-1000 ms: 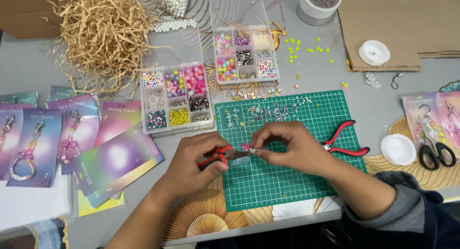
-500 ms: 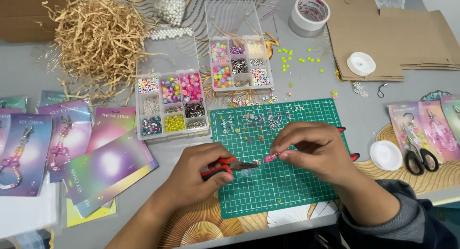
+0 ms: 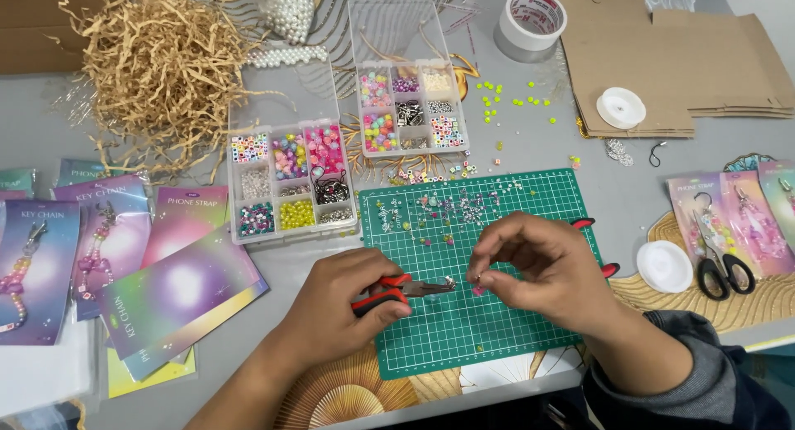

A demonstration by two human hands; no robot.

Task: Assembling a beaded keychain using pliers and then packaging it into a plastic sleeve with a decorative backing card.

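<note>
My left hand (image 3: 344,302) grips red-handled pliers (image 3: 406,289), their tips pointing right over the green cutting mat (image 3: 497,331). A tiny metal piece sits at the jaw tips. My right hand (image 3: 542,269) is just right of the tips, thumb and fingers pinched on a small pink bead and fine metal piece (image 3: 475,278). Loose beads and small findings (image 3: 439,208) are scattered along the mat's far edge. A second pair of red-handled pliers (image 3: 598,246) lies mostly hidden behind my right hand.
Two clear compartment boxes of coloured beads (image 3: 290,182) (image 3: 410,107) stand beyond the mat. Iridescent backing cards (image 3: 166,273) lie left, paper shred (image 3: 157,66) far left. Tape roll (image 3: 534,20), cardboard (image 3: 679,57), thread spools (image 3: 621,107) (image 3: 664,266) and black scissors (image 3: 722,269) sit right.
The view has shifted slightly. My right hand has drawn a little away from the plier tips, leaving a small gap; my left hand keeps the pliers in roughly the same spot.
</note>
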